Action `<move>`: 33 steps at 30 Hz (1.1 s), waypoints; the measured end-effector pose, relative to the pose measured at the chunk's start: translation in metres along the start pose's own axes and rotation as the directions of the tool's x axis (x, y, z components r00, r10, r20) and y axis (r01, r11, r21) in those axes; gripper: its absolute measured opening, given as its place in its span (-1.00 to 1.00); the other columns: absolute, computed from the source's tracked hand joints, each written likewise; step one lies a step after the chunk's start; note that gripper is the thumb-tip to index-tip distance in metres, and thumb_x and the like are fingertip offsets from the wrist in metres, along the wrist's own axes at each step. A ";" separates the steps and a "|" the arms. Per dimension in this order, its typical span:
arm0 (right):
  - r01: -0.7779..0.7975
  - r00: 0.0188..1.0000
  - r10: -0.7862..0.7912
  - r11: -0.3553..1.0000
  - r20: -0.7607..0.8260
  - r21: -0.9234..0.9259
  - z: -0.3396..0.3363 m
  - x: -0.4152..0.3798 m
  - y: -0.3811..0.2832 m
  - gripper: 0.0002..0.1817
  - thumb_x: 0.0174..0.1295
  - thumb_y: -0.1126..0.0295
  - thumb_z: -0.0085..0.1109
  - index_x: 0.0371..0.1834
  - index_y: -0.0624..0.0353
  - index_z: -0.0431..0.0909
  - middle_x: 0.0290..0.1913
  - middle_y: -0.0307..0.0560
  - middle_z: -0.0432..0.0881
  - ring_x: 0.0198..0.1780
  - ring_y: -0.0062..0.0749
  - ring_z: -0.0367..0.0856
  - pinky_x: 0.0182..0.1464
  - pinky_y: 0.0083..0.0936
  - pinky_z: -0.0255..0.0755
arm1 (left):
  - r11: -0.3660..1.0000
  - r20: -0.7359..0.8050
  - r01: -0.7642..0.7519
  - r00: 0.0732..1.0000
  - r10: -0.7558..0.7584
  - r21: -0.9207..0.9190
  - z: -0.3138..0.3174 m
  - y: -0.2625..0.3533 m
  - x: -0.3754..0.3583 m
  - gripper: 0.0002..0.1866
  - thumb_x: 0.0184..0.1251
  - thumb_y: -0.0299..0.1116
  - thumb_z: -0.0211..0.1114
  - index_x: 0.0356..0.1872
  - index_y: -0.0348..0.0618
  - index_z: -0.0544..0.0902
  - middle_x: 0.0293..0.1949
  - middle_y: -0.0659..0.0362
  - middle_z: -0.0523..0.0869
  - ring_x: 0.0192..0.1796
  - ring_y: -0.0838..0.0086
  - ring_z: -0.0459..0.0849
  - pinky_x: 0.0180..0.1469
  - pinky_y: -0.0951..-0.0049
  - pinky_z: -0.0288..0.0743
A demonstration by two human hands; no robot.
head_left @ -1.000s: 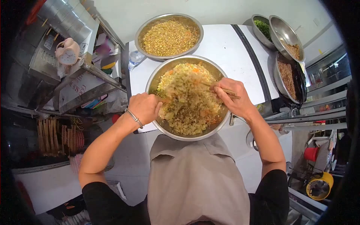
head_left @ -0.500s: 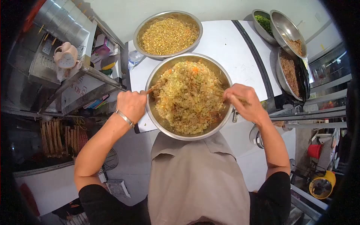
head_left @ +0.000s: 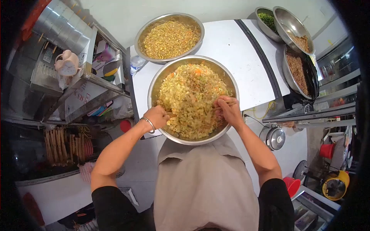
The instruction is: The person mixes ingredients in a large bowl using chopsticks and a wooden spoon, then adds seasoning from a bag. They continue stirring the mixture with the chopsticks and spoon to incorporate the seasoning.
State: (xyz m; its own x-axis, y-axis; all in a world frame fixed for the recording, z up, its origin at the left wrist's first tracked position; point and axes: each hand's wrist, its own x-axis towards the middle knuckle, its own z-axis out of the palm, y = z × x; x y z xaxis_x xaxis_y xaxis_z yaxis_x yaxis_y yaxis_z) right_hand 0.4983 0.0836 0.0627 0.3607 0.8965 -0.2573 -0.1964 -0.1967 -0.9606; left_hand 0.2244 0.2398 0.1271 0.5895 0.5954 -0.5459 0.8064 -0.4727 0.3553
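A large steel bowl [head_left: 231, 79] at the table's near edge is heaped with a chopped filling [head_left: 189, 88], pale yellow-green with orange bits. Over the bowl's left side, my left hand [head_left: 155, 116] is closed round wooden chopsticks [head_left: 172, 115] whose far ends are buried in the food. On the opposite side my right hand [head_left: 229, 109] grips more chopsticks [head_left: 230, 102], their tips down in the mixture. Both fists are inside the rim as seen from above, close over the filling.
Behind stands a second steel bowl [head_left: 198, 45] of yellow chopped food. At the right are a bowl of greens [head_left: 268, 23], a tilted bowl [head_left: 295, 25] and a bowl of brown mince [head_left: 296, 73]. A metal shelf rack [head_left: 104, 82] borders the table's left.
Both hands have moved inward from the bowl's sides and are nearer each other, with the left also lower. The chopsticks have moved through the food along with them.
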 end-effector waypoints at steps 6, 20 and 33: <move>0.233 0.968 -0.181 0.909 0.176 -0.346 -0.009 -0.002 -0.095 -0.68 0.37 0.25 0.04 -0.28 0.30 0.66 -0.47 -0.11 0.63 -0.50 -0.49 0.59 -0.42 -0.52 0.48 | 0.974 -0.044 -0.078 0.995 0.090 0.214 -0.066 0.032 -0.021 -0.76 0.27 -0.23 0.28 -0.35 -0.21 0.76 -0.48 -0.11 0.70 -0.37 0.09 0.73 -0.24 0.12 0.56; -0.138 0.990 0.139 0.982 0.001 0.130 -0.001 0.006 -0.007 -0.76 0.32 0.35 0.10 -0.38 0.30 0.63 -0.45 -0.12 0.62 -0.48 -0.45 0.61 -0.48 -0.50 0.54 | 0.874 0.136 0.135 0.987 -0.080 -0.467 0.039 -0.024 -0.002 -0.79 0.31 -0.29 0.29 -0.34 -0.18 0.81 -0.66 0.11 0.57 -0.59 0.50 0.45 -0.46 0.38 0.38; 0.482 0.868 -0.281 0.673 0.410 -0.560 -0.010 0.005 -0.153 -0.80 0.35 0.45 0.05 -0.32 0.35 0.63 -0.49 -0.12 0.62 -0.48 -0.59 0.57 -0.40 -0.58 0.44 | 0.873 -0.177 0.047 0.983 0.046 0.486 -0.083 0.047 -0.067 -0.79 0.32 -0.24 0.22 -0.28 -0.05 0.79 -0.49 -0.13 0.72 -0.32 0.05 0.76 -0.22 0.05 0.61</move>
State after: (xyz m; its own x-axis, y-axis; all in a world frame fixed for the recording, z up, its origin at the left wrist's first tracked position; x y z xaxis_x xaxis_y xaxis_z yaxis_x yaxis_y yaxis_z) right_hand 0.5397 0.1141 0.2077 -0.0052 0.9960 0.0895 0.5527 0.0774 -0.8298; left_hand 0.2267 0.2319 0.2436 0.6248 0.6785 -0.3864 0.7087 -0.7005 -0.0840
